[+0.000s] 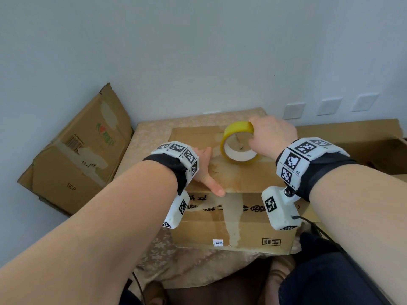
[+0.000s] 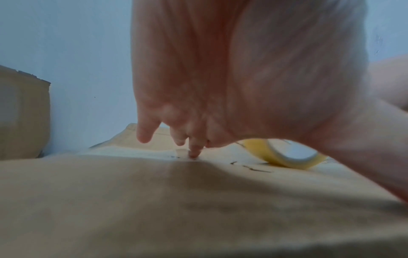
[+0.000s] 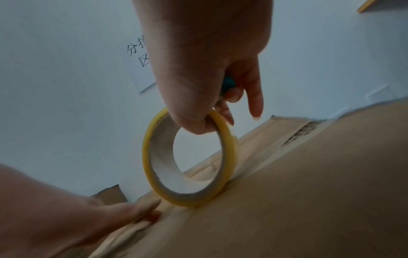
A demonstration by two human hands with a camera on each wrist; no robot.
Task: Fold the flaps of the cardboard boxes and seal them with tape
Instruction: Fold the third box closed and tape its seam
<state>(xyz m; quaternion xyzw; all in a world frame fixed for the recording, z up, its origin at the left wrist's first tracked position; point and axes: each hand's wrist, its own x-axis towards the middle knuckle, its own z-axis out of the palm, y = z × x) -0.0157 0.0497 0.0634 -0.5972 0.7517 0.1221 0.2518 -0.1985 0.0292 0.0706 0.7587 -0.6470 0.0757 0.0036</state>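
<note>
A closed cardboard box (image 1: 240,219) with printed black characters sits in front of me on a patterned cloth. A yellow tape roll (image 1: 239,143) stands on edge on the box top (image 3: 309,183), along the centre seam. My right hand (image 1: 272,134) pinches the roll's upper rim (image 3: 217,120), thumb inside the core; a teal object (image 3: 227,85) also shows inside that hand. My left hand (image 1: 204,170) lies flat on the box top left of the roll, thumb out at the front edge, fingertips (image 2: 194,153) pressing the cardboard. Clear tape runs down the box's front face.
A flattened cardboard box (image 1: 77,155) leans against the wall at the left. Another open cardboard box (image 1: 363,137) lies at the right. The pale wall (image 1: 198,51) stands close behind, with sockets (image 1: 330,105) at the right. My legs are below the box.
</note>
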